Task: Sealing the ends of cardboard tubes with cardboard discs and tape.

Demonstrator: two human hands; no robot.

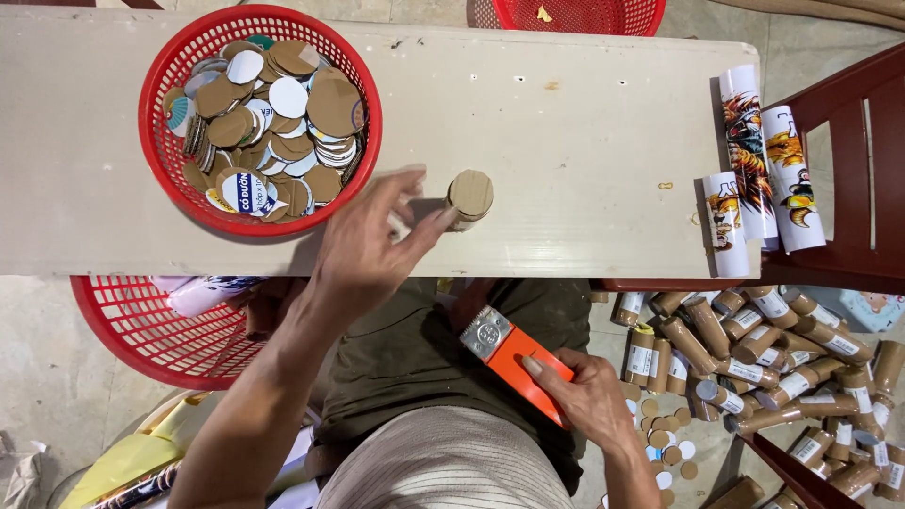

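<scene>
Nearest, the right hand [586,396] grips an orange block-shaped tool with a metal head [514,356] over the lap. Beyond it, the left hand [370,240] spreads loosely, fingertips touching a short cardboard tube capped with a brown disc [468,197], which stands upright on the pale wooden bench [584,141]. Further left on the bench, a round red plastic basket [179,61] holds a heap of brown and white cardboard discs [269,127]. On the floor to the right lies a pile of brown cardboard tubes [782,368].
</scene>
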